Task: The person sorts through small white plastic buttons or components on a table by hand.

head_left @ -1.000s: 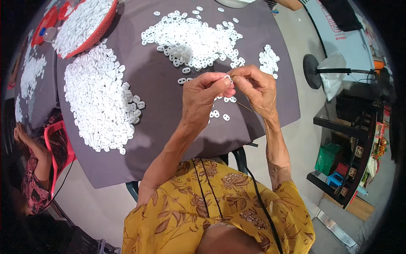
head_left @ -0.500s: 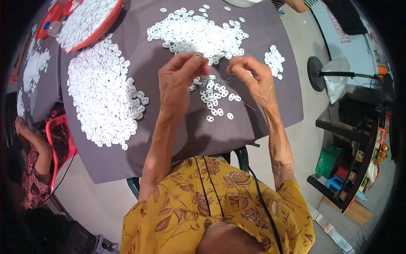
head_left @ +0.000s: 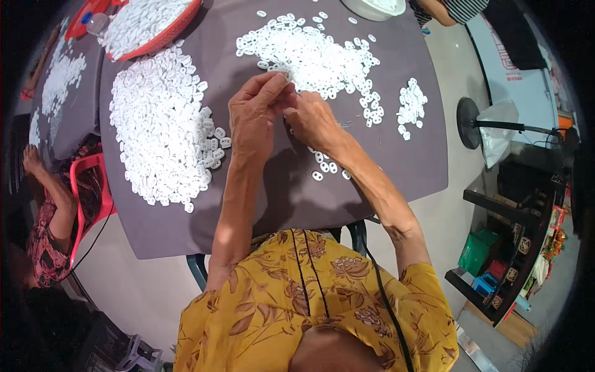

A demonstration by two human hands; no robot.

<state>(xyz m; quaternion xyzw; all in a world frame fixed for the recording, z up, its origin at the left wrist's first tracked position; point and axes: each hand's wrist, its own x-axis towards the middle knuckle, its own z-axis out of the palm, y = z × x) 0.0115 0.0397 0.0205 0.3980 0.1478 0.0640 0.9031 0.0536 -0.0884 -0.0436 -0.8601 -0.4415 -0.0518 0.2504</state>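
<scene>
My left hand (head_left: 253,118) is held over the table with its thumb and fingers pinched together. My right hand (head_left: 317,121) is closed just beside it, the fingertips of both meeting. What they pinch is too small and hidden to make out. Just beyond them spreads a pile of small white oval pieces with two holes each (head_left: 310,56). A few loose white pieces (head_left: 333,167) lie below my right wrist, partly covered by it. Some thin wire-like bits (head_left: 346,124) lie right of that hand.
A large heap of white pieces (head_left: 158,130) covers the table's left side, below a full red basket (head_left: 176,32). A smaller heap (head_left: 411,102) lies right; a white bowl (head_left: 365,12) stands at the far edge. Another person's arm (head_left: 57,192) is by a red chair (head_left: 102,186).
My right hand has moved left and now meets my left hand; before, the two were apart. The view has shifted slightly.
</scene>
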